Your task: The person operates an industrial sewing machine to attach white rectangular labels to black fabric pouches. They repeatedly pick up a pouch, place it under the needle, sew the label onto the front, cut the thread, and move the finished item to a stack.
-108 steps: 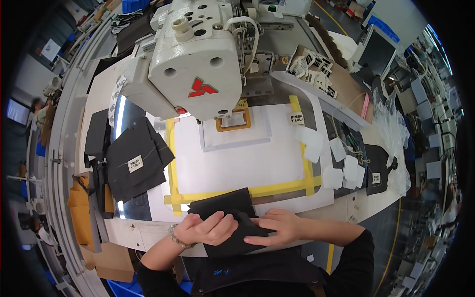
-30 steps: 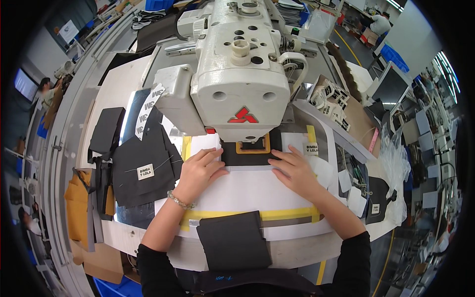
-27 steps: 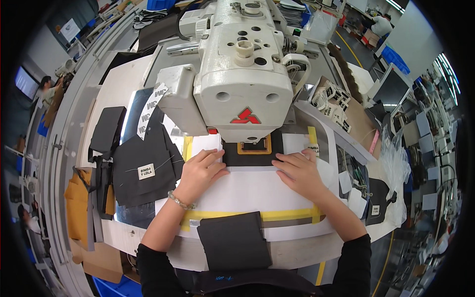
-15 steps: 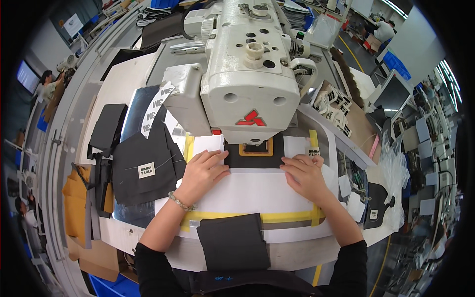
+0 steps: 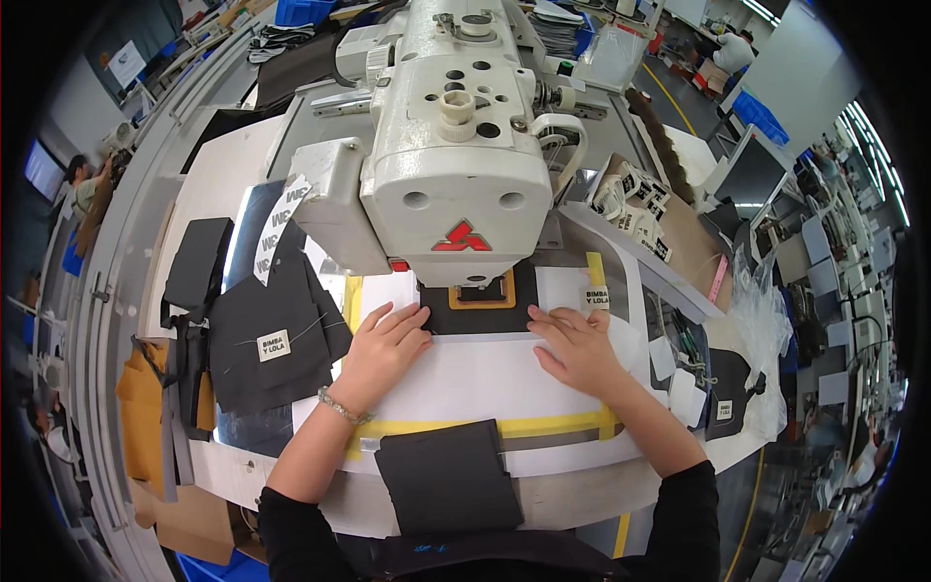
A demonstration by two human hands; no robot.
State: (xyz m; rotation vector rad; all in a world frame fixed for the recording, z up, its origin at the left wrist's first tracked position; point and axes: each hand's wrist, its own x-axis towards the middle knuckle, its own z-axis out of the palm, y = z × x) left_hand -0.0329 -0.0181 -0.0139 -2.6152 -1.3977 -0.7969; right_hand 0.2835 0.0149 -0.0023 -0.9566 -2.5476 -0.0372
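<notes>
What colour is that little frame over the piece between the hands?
The little frame is orange-yellow, over a black piece; best in the head view.

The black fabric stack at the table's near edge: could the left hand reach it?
Probably yes: the left hand rests by the black panel, and only flat white sheet and yellow tape lie between it and the black fabric stack.

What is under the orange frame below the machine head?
A black piece lies under the orange frame, showing past its near edge and sides; the white machine head covers part of the piece's far side.
</notes>
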